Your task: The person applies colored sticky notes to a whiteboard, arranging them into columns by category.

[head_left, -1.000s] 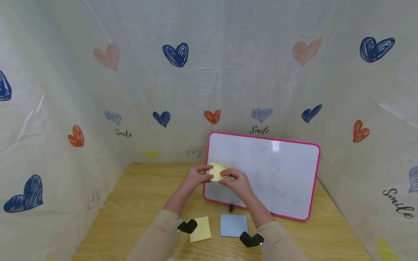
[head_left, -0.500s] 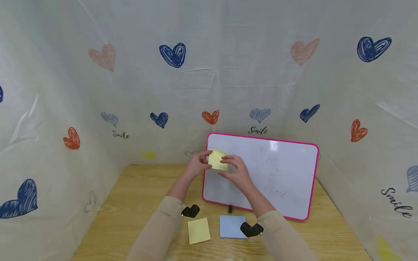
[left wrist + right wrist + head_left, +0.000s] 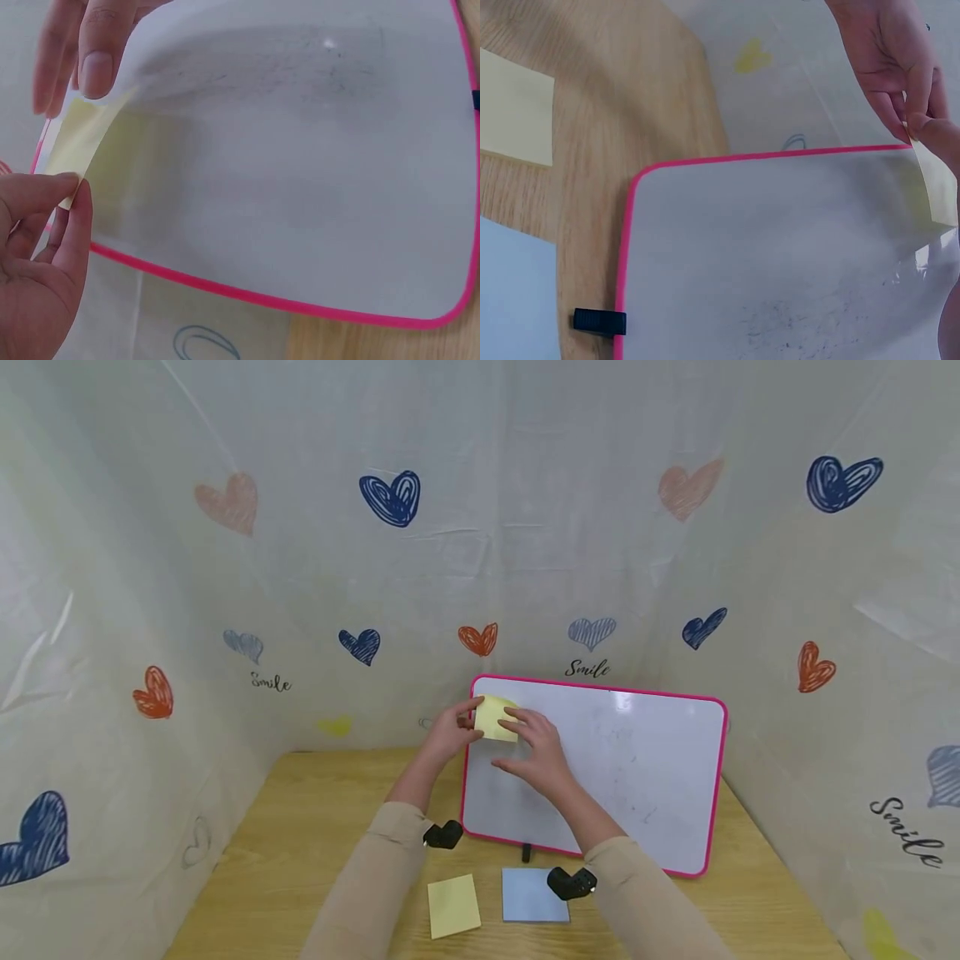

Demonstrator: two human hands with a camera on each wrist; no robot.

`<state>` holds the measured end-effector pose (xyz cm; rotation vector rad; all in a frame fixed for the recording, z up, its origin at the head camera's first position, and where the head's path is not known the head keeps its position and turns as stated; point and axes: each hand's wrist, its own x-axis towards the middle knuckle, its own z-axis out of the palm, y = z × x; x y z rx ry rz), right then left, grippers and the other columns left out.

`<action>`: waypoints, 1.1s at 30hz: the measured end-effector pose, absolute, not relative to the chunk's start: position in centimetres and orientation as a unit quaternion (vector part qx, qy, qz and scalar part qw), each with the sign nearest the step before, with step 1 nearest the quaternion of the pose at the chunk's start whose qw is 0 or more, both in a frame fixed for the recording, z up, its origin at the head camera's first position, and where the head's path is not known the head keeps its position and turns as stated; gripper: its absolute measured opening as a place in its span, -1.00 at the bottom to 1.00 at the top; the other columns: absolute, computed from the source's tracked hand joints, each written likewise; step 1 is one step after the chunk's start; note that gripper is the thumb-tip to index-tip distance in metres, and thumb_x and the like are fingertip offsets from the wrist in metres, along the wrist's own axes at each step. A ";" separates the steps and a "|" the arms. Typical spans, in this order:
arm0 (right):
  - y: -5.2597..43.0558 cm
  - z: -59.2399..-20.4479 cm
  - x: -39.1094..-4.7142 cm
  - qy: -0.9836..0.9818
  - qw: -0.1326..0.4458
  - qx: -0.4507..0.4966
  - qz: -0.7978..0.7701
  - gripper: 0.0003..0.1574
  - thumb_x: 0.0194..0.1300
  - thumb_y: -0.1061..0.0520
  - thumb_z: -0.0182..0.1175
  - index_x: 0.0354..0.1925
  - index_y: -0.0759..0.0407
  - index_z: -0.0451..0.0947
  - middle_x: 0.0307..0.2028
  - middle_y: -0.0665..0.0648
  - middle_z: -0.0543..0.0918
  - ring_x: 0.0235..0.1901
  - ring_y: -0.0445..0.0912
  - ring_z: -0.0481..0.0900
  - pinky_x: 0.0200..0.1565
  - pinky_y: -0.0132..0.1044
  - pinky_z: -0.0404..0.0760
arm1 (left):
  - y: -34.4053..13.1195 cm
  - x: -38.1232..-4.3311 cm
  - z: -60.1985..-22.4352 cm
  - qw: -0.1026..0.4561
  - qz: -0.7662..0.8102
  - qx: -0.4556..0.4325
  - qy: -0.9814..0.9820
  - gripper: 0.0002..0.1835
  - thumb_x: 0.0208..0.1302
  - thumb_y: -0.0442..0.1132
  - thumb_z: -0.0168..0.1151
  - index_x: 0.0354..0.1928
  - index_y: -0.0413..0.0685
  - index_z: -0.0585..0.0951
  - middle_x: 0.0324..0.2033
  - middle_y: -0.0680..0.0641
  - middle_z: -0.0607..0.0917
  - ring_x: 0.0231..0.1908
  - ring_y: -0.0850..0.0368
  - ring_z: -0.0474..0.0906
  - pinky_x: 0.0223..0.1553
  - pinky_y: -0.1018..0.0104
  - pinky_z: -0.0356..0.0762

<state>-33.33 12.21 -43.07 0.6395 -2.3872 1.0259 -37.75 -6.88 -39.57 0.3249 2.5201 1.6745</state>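
Observation:
A single yellow sticky note [image 3: 491, 717] is held in front of the upper left corner of the pink-framed whiteboard [image 3: 600, 777]. My left hand [image 3: 447, 732] pinches its left edge between thumb and fingers, as the left wrist view also shows. In that view the note [image 3: 84, 142] stands tilted off the board, casting a yellowish reflection on it. My right hand [image 3: 538, 753] has its fingertips at the note's right side, fingers extended and thumb spread away below. Only part of the right hand shows at the edge of the right wrist view.
On the wooden table [image 3: 337, 843] lie a yellow sticky-note pad [image 3: 453, 906] and a blue pad [image 3: 534, 895], below the board. A black foot [image 3: 527, 853] sticks out under the board's lower edge. Behind hangs a pale curtain [image 3: 450, 568] with printed hearts.
Both hands have raised the yellow note up the board toward its top left corner. My right thumb has moved away from the note. The head view has shifted slightly.

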 end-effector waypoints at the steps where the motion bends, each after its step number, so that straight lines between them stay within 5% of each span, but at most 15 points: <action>1: 12.2 -43.0 -33.4 -0.868 0.236 0.239 0.365 -0.20 -0.10 0.00 0.59 0.14 0.11 0.59 0.27 0.05 0.45 0.33 0.04 0.22 0.29 0.16 0.16 | -6.8 -37.8 -39.6 0.048 0.553 0.107 0.825 -0.32 0.20 -0.47 0.31 0.36 0.13 0.45 -0.25 -0.13 0.49 -0.27 0.05 0.42 -0.35 0.39 0.49; 10: 11.4 -42.3 -34.6 -0.878 0.235 0.278 0.310 -0.07 -0.10 -0.09 0.58 0.23 0.13 0.51 0.37 0.05 0.35 0.41 0.02 0.11 0.38 0.08 0.02 | -6.7 -38.4 -39.5 0.033 0.562 0.131 0.816 -0.33 0.20 -0.51 0.28 0.36 0.02 0.44 -0.29 -0.12 0.55 -0.30 0.11 0.45 -0.36 0.40 0.48; 18: 10.8 -41.8 -35.1 -0.908 0.182 0.260 0.275 0.07 -0.12 -0.11 0.58 0.34 0.09 0.40 0.46 0.06 0.16 0.48 0.03 -0.12 0.41 0.07 -0.28 | -6.7 -39.1 -39.4 0.038 0.560 0.127 0.818 -0.32 0.21 -0.51 0.28 0.38 0.03 0.41 0.14 -0.16 0.49 -0.08 0.01 0.54 -0.12 0.29 0.60; 26: 10.7 -41.5 -35.4 -0.937 0.137 0.226 0.230 0.23 -0.12 -0.20 0.56 0.44 0.04 0.24 0.51 0.05 0.00 0.50 0.02 -0.32 0.40 0.02 -0.44 | -6.4 -39.2 -39.2 0.035 0.543 0.126 0.830 -0.33 0.22 -0.46 0.30 0.37 0.05 0.42 -0.01 -0.15 0.54 -0.13 0.02 0.52 -0.22 0.35 0.57; 33: 10.9 -41.6 -35.6 -0.942 0.136 0.216 0.220 0.27 -0.14 -0.22 0.56 0.46 0.03 0.21 0.52 0.09 -0.04 0.49 0.04 -0.35 0.40 0.04 -0.42 | -6.2 -38.9 -39.6 -0.049 0.497 0.155 0.852 -0.42 0.20 -0.35 0.37 0.30 -0.05 0.50 0.17 -0.21 0.46 0.10 -0.14 0.44 -0.01 0.08 0.56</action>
